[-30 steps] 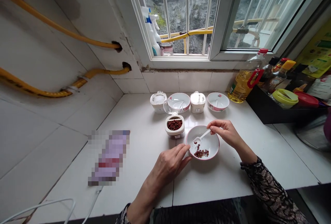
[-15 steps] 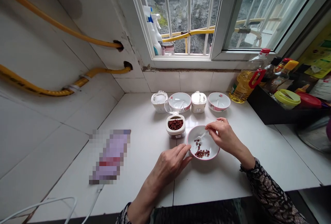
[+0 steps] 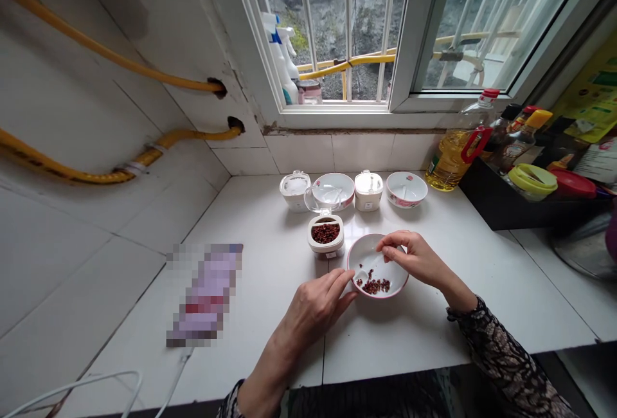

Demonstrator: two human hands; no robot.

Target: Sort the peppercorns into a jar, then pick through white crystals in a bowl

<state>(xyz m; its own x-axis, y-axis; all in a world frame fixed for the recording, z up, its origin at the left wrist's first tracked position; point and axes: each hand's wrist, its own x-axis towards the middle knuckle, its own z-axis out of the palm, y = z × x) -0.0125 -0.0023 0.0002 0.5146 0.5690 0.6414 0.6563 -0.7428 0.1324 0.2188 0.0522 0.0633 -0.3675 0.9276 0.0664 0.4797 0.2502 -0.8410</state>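
Note:
A white bowl with a pink rim (image 3: pixel 372 247) sits on the white counter and holds a small heap of reddish-brown peppercorns (image 3: pixel 375 286). My right hand (image 3: pixel 415 257) grips a small white spoon (image 3: pixel 362 272) whose tip rests low in the bowl beside the peppercorns. My left hand (image 3: pixel 315 305) rests on the counter with its fingertips touching the bowl's left rim. Just behind the bowl stands an open white jar of peppercorns (image 3: pixel 326 235) with its clear lid flipped up.
Two shut white jars (image 3: pixel 295 190) (image 3: pixel 369 190) and two more small bowls (image 3: pixel 333 188) (image 3: pixel 406 188) line the back wall. An oil bottle (image 3: pixel 456 150) and a black rack of sauce bottles (image 3: pixel 523 180) stand at the right. A blurred-out flat item (image 3: pixel 205 294) lies at the left.
My right hand has moved left and down over the bowl, lowering the spoon's tip toward the peppercorns. My left hand has stayed at the rim.

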